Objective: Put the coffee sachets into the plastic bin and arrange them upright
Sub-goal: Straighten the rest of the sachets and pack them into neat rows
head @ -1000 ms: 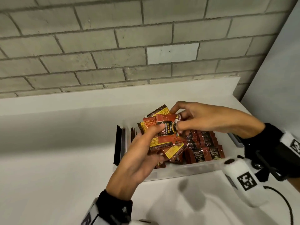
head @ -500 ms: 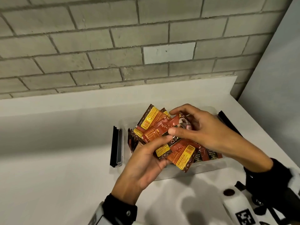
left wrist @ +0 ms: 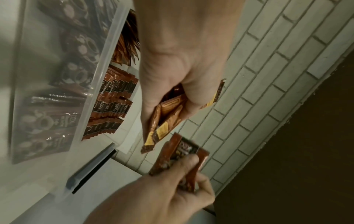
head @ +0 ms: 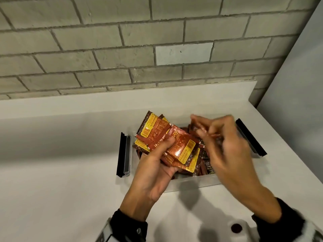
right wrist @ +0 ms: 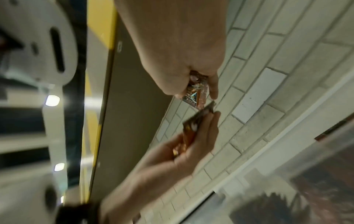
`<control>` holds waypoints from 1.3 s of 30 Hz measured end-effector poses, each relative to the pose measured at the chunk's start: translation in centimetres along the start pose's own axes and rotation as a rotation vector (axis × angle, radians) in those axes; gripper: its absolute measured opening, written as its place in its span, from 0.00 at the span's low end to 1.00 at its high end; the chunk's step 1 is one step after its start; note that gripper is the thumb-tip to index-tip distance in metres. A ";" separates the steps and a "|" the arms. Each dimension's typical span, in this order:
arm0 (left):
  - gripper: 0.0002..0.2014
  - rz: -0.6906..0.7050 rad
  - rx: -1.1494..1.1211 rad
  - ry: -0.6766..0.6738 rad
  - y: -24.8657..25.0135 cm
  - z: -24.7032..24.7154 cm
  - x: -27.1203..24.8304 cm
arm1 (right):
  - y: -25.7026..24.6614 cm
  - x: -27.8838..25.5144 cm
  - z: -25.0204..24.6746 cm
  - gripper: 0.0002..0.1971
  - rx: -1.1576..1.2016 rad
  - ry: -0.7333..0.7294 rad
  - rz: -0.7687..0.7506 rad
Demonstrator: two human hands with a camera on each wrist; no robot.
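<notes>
My left hand [head: 167,147] grips a fanned bunch of red, brown and yellow coffee sachets [head: 176,145] above the left part of the clear plastic bin [head: 192,183]. In the left wrist view the bunch [left wrist: 164,119] sticks out below that hand's fingers. My right hand [head: 202,131], blurred, is apart from the bunch to its right, over the bin, and pinches one sachet [left wrist: 184,153] between thumb and fingers; the right wrist view shows that sachet [right wrist: 197,94] too. Rows of sachets [left wrist: 113,104] stand upright inside the bin.
The bin sits on a white counter [head: 61,180] against a grey brick wall [head: 122,58]. Black latch handles stick out at the bin's left end [head: 123,154] and right end [head: 250,137]. A pale wall panel [head: 297,84] closes the right side.
My right hand has left the bunch and moved right with one sachet. The left hand keeps the fanned bunch in about the same place.
</notes>
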State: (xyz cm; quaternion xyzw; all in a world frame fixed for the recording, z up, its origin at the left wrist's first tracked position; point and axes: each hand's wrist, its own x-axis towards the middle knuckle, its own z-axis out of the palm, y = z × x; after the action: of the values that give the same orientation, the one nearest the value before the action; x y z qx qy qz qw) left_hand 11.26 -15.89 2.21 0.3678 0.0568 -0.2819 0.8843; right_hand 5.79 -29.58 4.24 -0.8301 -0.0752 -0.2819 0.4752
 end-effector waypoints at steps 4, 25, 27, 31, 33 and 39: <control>0.14 0.055 0.001 -0.053 -0.3 0.3 -0.2 | 1.4 -1.1 1.8 0.12 -0.198 -0.199 -0.109; 0.16 0.025 0.087 0.127 0.4 -1.7 0.1 | 3.3 0.6 -0.6 0.13 0.685 0.000 0.566; 0.16 0.040 0.119 0.135 0.4 -1.8 0.1 | 3.6 0.6 -0.7 0.13 0.677 0.025 0.579; 0.11 0.072 0.145 0.153 0.2 -2.1 0.3 | 3.7 0.7 -1.0 0.10 0.614 0.075 0.550; 0.09 0.063 0.137 0.151 0.1 -2.1 0.3 | 3.3 0.4 -0.9 0.06 0.435 0.094 0.398; 0.10 -0.022 0.092 0.055 0.3 -1.4 0.2 | 4.2 -0.6 -0.1 0.14 -0.193 -0.368 -0.286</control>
State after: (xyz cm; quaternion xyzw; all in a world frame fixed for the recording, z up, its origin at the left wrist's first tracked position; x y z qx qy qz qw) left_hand 11.73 -14.83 1.33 0.4150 0.0720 -0.2837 0.8614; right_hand 6.86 -31.79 0.83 -0.8900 -0.2498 -0.1962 0.3271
